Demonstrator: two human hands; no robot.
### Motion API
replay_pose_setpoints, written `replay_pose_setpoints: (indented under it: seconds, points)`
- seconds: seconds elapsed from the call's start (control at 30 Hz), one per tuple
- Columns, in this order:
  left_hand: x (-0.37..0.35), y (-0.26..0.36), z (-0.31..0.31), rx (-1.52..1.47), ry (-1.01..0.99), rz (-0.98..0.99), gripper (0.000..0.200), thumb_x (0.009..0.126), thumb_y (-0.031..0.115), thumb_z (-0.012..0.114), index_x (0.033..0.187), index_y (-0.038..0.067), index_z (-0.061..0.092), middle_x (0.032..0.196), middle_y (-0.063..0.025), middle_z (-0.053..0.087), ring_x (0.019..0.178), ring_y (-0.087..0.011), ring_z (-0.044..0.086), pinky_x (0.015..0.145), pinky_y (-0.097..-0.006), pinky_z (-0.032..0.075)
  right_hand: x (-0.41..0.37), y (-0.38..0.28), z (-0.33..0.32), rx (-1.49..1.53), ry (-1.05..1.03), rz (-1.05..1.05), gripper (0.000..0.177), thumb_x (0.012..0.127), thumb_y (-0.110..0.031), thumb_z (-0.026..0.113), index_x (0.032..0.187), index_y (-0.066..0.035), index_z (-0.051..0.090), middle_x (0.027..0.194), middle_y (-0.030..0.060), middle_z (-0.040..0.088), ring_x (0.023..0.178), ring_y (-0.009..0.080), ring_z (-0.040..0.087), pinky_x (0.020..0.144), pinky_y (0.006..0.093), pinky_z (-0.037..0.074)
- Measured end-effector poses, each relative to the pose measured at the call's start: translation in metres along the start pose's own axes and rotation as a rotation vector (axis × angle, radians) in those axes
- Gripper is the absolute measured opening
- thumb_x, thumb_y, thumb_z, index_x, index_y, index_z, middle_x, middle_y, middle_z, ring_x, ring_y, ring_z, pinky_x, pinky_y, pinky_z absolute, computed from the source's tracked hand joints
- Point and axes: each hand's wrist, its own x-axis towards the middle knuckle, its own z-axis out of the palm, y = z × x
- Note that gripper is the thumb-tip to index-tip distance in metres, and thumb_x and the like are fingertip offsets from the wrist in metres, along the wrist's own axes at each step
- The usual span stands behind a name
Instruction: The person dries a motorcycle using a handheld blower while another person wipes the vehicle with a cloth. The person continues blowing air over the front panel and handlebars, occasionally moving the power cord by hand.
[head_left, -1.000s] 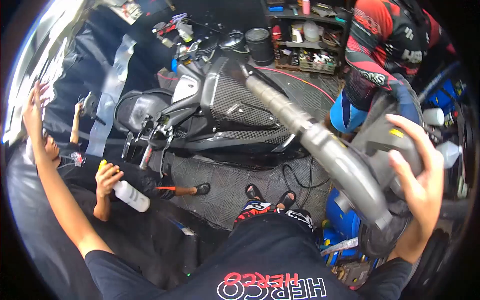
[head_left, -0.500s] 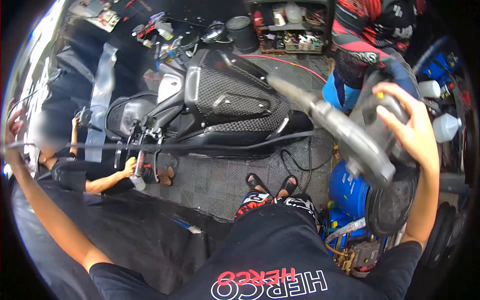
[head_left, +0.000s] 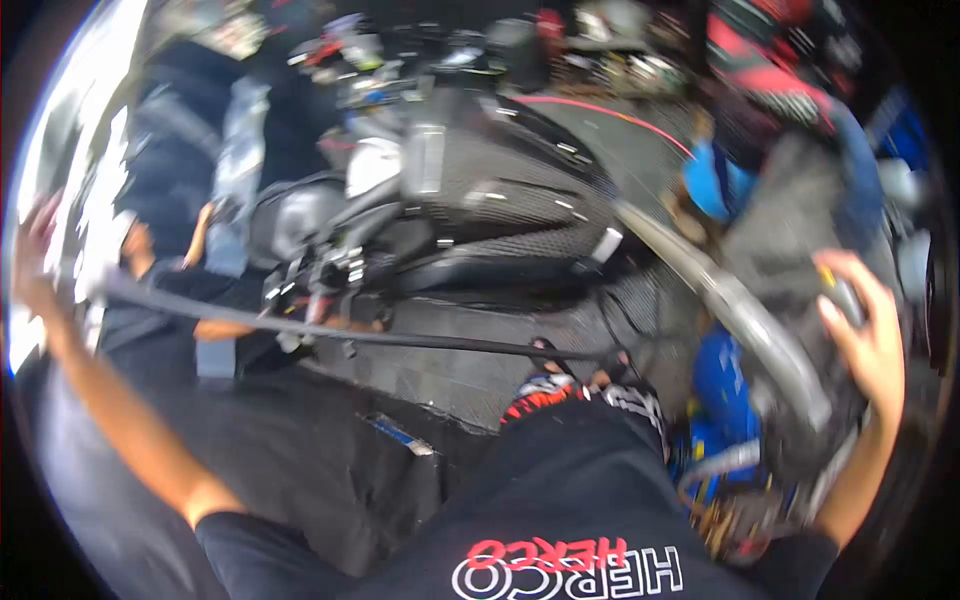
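My right hand (head_left: 870, 330) is closed round the grey handle of a blower-like tool with a yellow button near the fingers. Its long grey tube (head_left: 755, 320) slants up and left toward the rear of a black motorbike (head_left: 500, 225) with a carbon-pattern cover. At the far left my left hand (head_left: 40, 260) is raised and smeared by motion. A black cord (head_left: 420, 342) stretches in the air from beside that hand across to the right, in front of my body; the hand appears closed on it, though the fingers are blurred.
Beside the motorbike at left crouches a person in dark clothes (head_left: 180, 300). Another person in red and black (head_left: 770, 70) is at top right. A blue drum (head_left: 722, 380) stands below the tube. A red hose (head_left: 610, 115) lies on the floor near a cluttered shelf (head_left: 610, 60).
The tool has swung lower and to the right with my right hand. The cord now slopes down to the right. The whole view has shifted and blurred.
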Motion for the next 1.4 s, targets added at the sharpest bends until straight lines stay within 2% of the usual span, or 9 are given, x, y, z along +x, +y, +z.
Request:
replay_pose_setpoints:
  seconds: [0.03,0.27,0.47,0.53,0.87,0.9,1.1,1.2,1.4]
  points:
    - [0.002,-0.007,0.001,0.086,0.023,-0.031,0.053,0.112,0.038,0.045,0.134,-0.006,0.065,0.131,-0.0214,0.069,0.105,-0.0236,0.074,0.088,-0.0292,0.057,0.003,0.001,-0.001,-0.037,0.02,-0.084,0.043,0.087,-0.021,0.075,0.123,0.002,0.068,0.124,0.0152,0.072,0.121,0.0261,0.066,0.109,0.0377,0.046]
    - [0.003,-0.031,0.002,0.24,0.079,-0.1,0.052,0.112,0.038,0.046,0.135,-0.006,0.064,0.132,-0.0218,0.068,0.106,-0.0241,0.073,0.089,-0.0299,0.057,0.005,0.011,0.017,0.173,-0.225,0.032,0.044,0.084,-0.018,0.081,0.122,0.0,0.071,0.112,0.0131,0.077,0.103,0.0188,0.072,0.096,0.0344,0.054]
    - [-0.001,-0.05,-0.005,0.267,0.102,-0.105,0.052,0.111,0.038,0.047,0.135,-0.006,0.063,0.132,-0.0222,0.068,0.107,-0.0246,0.072,0.089,-0.0305,0.057,0.001,0.032,0.043,0.115,0.056,0.041,0.04,0.087,-0.017,0.078,0.125,-0.006,0.07,0.103,0.015,0.078,0.088,0.0209,0.076,0.084,0.034,0.057]
    - [0.005,-0.055,-0.004,0.274,0.09,-0.1,0.052,0.111,0.037,0.047,0.135,-0.006,0.063,0.132,-0.0223,0.067,0.108,-0.0247,0.072,0.089,-0.0307,0.057,0.006,0.023,0.044,0.061,0.041,0.191,0.044,0.087,-0.017,0.078,0.129,-0.007,0.07,0.107,0.0136,0.078,0.089,0.017,0.075,0.085,0.032,0.057]
    - [-0.001,-0.08,-0.029,0.314,0.077,-0.119,0.051,0.111,0.037,0.048,0.137,-0.006,0.061,0.133,-0.0229,0.066,0.109,-0.0255,0.071,0.09,-0.0318,0.057,0.004,0.057,0.069,0.205,-0.222,-0.129,0.061,0.08,-0.023,0.085,0.137,-0.009,0.068,0.118,0.0204,0.076,0.11,0.029,0.075,0.096,0.0363,0.056]
    - [-0.003,-0.079,-0.033,0.321,0.078,-0.127,0.051,0.111,0.037,0.048,0.137,-0.006,0.061,0.133,-0.0229,0.066,0.109,-0.0256,0.071,0.09,-0.0319,0.057,0.004,0.042,0.063,0.255,-0.304,-0.005,0.061,0.08,-0.021,0.084,0.138,-0.01,0.068,0.114,0.0212,0.076,0.106,0.0309,0.076,0.095,0.0351,0.056]
    - [-0.011,-0.084,-0.041,0.347,0.058,-0.137,0.051,0.111,0.036,0.049,0.137,-0.005,0.06,0.134,-0.0233,0.065,0.11,-0.0261,0.07,0.091,-0.0325,0.057,0.01,0.04,0.084,0.309,-0.088,0.009,0.063,0.079,-0.011,0.083,0.14,-0.011,0.067,0.106,0.0186,0.079,0.093,0.0104,0.074,0.085,0.0308,0.056]
    - [-0.023,-0.089,-0.051,0.364,0.077,-0.145,0.05,0.11,0.036,0.049,0.138,-0.005,0.059,0.134,-0.0234,0.065,0.111,-0.0263,0.07,0.091,-0.0329,0.057,0.017,0.038,0.089,0.235,-0.107,-0.069,0.062,0.079,-0.01,0.082,0.14,-0.011,0.067,0.11,0.0197,0.078,0.09,0.0101,0.073,0.084,0.0301,0.056]
    - [-0.055,-0.099,-0.076,0.383,0.111,-0.156,0.05,0.11,0.035,0.05,0.138,-0.005,0.058,0.134,-0.0238,0.064,0.112,-0.0268,0.069,0.092,-0.0335,0.057,0.006,0.011,0.1,0.226,-0.215,-0.112,0.063,0.079,-0.012,0.083,0.14,-0.01,0.067,0.102,0.0208,0.077,0.089,0.0226,0.079,0.082,0.0322,0.057]
